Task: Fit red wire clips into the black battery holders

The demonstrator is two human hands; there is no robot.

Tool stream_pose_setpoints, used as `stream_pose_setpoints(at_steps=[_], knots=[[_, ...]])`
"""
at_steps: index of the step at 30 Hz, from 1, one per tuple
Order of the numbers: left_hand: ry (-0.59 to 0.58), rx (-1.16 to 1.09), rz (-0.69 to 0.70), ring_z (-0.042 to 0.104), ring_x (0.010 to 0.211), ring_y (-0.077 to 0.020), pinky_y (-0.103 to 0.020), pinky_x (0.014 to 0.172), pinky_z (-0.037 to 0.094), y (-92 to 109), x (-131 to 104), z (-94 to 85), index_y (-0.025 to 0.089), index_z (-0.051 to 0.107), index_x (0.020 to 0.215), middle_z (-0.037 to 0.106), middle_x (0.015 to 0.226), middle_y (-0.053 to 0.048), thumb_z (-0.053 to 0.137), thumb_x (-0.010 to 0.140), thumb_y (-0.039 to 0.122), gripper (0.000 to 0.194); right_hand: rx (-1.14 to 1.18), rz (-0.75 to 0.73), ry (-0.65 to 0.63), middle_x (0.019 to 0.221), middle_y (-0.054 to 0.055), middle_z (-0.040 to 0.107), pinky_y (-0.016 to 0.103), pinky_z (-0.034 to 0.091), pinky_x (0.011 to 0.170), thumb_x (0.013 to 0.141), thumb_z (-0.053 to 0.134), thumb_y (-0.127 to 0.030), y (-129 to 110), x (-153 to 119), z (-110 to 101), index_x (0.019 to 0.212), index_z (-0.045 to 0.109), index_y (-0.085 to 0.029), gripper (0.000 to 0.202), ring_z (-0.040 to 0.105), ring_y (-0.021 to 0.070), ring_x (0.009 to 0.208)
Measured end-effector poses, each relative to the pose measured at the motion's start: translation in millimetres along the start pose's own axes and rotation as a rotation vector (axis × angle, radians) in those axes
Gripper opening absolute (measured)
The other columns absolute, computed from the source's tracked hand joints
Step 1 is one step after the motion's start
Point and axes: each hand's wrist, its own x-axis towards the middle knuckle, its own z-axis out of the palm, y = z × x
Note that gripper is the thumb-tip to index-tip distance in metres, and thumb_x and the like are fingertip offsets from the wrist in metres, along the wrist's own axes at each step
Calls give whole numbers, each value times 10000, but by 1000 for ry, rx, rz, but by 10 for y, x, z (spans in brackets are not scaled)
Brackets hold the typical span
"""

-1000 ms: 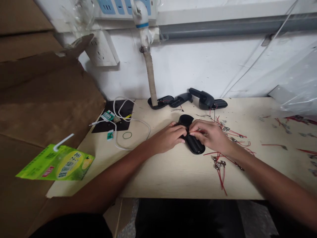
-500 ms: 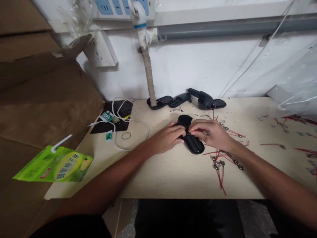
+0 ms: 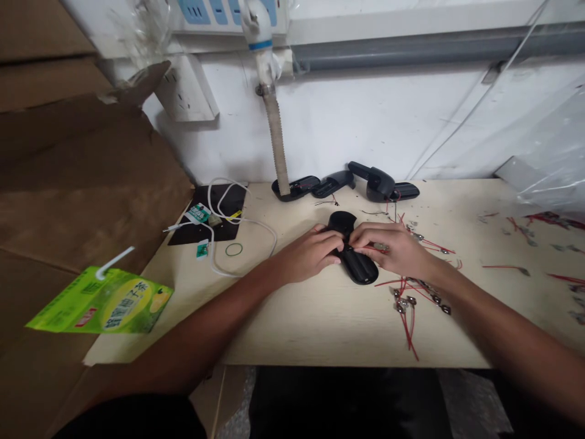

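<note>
A black plastic housing (image 3: 361, 267) lies on the pale wooden table, its long hollow part toward me and a rounded end away. My left hand (image 3: 313, 253) grips its middle from the left, fingers bent over the edge. From the right, my right hand (image 3: 393, 247) pinches a red wire (image 3: 377, 248) over the middle of the housing. The wire's inner end is hidden by the fingers. Close to my right wrist lie small metal pieces with red wires (image 3: 402, 302).
More black housings (image 3: 297, 188) stand along the wall under a hose (image 3: 276, 140). On the left are a white cable (image 3: 262, 227), a black sheet (image 3: 228, 230) and a green drink pouch (image 3: 100, 302). Further wired pieces (image 3: 521, 230) lie at right.
The fingers of my right hand have shifted slightly over the housing, and more of the red wire's outer end shows. My left hand keeps its hold.
</note>
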Motion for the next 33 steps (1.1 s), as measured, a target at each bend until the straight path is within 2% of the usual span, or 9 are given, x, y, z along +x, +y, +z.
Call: stream_pose_setpoints(at_steps=[5,11,17,28,33], knots=[[-3,-5,-4,530,978,-185,-342,908,392,3,2,-2,160,545,951,619,1100,-73,510,907,190,64,24,-2,12,848,67,649,290,490,647,892,548,-171,-4,7,5,798,595,-176,106,625,148,746],[-6,-1,-4,531,982,-184,-335,902,394,0,0,1,174,538,956,611,1096,-64,500,916,211,67,99,114,89,804,49,661,257,477,595,856,601,-178,7,9,41,792,621,-173,66,617,129,682],[-3,6,18,538,964,-182,-336,903,396,-4,2,-1,155,541,949,621,1073,-74,510,910,197,65,126,108,127,801,51,659,260,480,605,855,611,-191,3,7,69,769,612,-176,87,623,136,706],[-4,-8,6,534,996,-192,-352,907,401,-9,-6,5,168,544,962,617,1117,-73,499,913,205,76,109,56,26,814,47,658,265,480,620,878,570,-182,35,10,27,785,611,-184,102,613,130,705],[19,15,39,534,990,-185,-334,912,392,-33,-3,12,151,540,950,621,1121,-82,505,913,206,74,115,99,102,797,49,658,262,488,600,855,591,-164,-39,29,-21,792,610,-181,68,623,140,704]])
